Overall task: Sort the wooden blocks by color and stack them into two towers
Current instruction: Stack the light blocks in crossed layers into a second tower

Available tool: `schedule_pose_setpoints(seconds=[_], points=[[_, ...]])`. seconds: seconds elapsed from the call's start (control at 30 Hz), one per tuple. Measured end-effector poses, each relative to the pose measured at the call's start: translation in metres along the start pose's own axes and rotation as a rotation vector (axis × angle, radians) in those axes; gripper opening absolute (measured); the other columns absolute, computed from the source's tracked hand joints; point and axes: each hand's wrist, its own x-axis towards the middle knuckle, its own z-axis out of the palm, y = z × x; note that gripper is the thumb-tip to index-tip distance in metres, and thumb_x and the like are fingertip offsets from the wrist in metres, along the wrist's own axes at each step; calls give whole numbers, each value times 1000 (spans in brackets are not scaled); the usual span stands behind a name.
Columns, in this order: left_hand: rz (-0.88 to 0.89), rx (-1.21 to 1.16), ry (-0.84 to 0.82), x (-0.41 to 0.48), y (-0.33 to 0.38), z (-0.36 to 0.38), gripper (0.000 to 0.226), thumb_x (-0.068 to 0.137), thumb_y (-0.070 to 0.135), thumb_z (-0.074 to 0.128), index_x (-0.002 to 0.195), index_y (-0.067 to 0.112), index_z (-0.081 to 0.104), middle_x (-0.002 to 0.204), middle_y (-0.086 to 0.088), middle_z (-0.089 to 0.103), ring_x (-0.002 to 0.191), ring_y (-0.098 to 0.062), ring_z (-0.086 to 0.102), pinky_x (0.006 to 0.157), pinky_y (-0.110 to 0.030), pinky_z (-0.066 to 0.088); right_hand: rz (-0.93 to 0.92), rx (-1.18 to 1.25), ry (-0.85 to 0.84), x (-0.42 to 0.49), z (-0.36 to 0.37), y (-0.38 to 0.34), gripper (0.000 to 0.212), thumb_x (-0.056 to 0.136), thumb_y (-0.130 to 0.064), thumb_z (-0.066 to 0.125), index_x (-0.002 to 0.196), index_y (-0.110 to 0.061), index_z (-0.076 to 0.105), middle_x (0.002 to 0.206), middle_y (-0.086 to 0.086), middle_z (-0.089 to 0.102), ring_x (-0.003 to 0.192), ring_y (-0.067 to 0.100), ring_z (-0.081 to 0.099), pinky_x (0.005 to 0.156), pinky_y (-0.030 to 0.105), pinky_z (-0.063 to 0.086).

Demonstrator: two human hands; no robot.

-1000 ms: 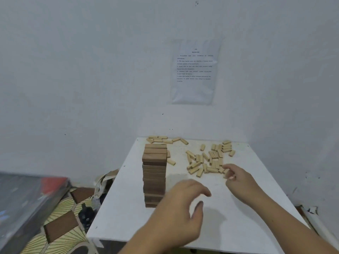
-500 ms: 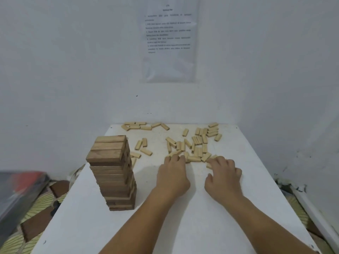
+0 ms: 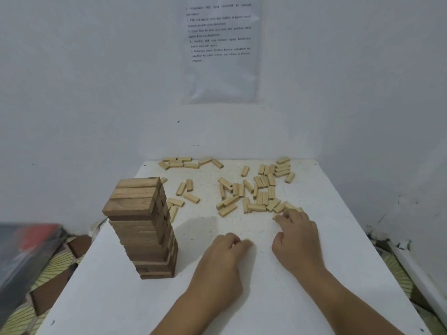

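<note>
While the tall tower of dark brown wooden blocks [image 3: 142,228] stands at centre left of the frame, looking complete, both hands work at the pale pieces.

The small pale rectangular wooden blocks [image 3: 251,192] lie loose across the upper middle and right of the white square table [image 3: 338,226], none stacked. The right hand [image 3: 297,238], just right of centre, rests bent fingers on the nearest blocks of that scatter; whether one is pinched I cannot tell. The left hand [image 3: 222,262], lower centre, is curled knuckles-up on the tabletop, and I cannot tell if it hides a block. To do this step well, start the pale tower on the bare patch before the hands, well apart from the dark tower. Lay the blocks side by side with ends flush, cross each layer, and keep the forearms off the dark stack.
</note>
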Motion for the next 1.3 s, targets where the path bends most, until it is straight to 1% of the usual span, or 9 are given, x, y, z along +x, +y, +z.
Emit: schedule_pose_setpoints(seconds=[0.13, 0.27, 0.37, 0.57, 0.7, 0.83, 1.0, 1.17, 1.3], points=[[-7, -54, 5, 9, -18, 1, 49, 91, 18, 55, 140, 16, 61, 138, 2, 57, 129, -19, 48, 107, -38, 44, 3, 84, -54, -4, -1, 0, 43, 66, 7, 64, 106, -4, 76, 101, 7, 65, 93, 31, 58, 74, 38, 53], [-25, -105, 7, 10, -22, 5, 40, 89, 18, 61, 128, 16, 68, 129, 7, 63, 123, -12, 51, 104, -40, 45, 5, 195, -120, -14, -11, -3, 58, 73, 13, 57, 126, -6, 70, 110, 7, 65, 103, 32, 62, 82, 31, 47], [-21, -108, 14, 6, -19, 6, 33, 89, 24, 67, 120, 18, 75, 130, 6, 65, 126, -11, 50, 106, -38, 44, 0, 284, -219, -29, -26, -12, 68, 81, 12, 52, 141, -18, 59, 112, -3, 63, 107, 21, 57, 91, 27, 45], [-5, -163, 32, -20, -7, 6, 29, 90, 42, 66, 108, 23, 77, 135, 9, 62, 132, -9, 45, 111, -30, 38, -28, 420, -290, -66, -44, -24, 62, 93, -2, 61, 146, -33, 52, 110, -18, 57, 102, 0, 53, 85, 2, 36], [-31, -212, 9, -17, -3, 1, 21, 88, 40, 72, 103, 26, 70, 139, 11, 59, 135, -7, 43, 114, -32, 37, -22, 471, -311, -71, -47, -28, 64, 92, -7, 69, 147, -34, 52, 100, -22, 59, 99, -4, 55, 83, 5, 41], [-115, -257, -29, -10, -5, 0, 45, 85, 51, 69, 124, 35, 55, 131, 19, 59, 125, -10, 53, 109, -39, 43, -39, 514, -322, -68, -47, -32, 68, 88, -8, 76, 146, -34, 53, 92, -21, 60, 98, -6, 54, 79, 4, 39], [-134, -252, -64, -3, -5, 1, 42, 84, 47, 73, 122, 36, 58, 117, 17, 64, 112, -8, 56, 99, -40, 48, -59, 537, -318, -68, -43, -30, 70, 87, -1, 71, 145, -35, 53, 98, -22, 60, 98, -1, 57, 80, 6, 43], [-143, -250, -74, -1, -9, 2, 52, 81, 54, 72, 128, 38, 56, 122, 18, 59, 118, -8, 50, 103, -39, 44, -65, 619, -309, -65, -43, -23, 73, 85, 4, 71, 140, -41, 54, 100, -17, 62, 96, 9, 60, 79, 15, 48], [-142, -283, -76, 2, -10, 2, 64, 79, 53, 78, 136, 36, 54, 136, 22, 51, 130, -1, 43, 112, -33, 37, -58, 615, -177, -52, -47, -12, 57, 85, 1, 72, 134, -28, 63, 105, -16, 55, 92, 11, 60, 75, 16, 51]])
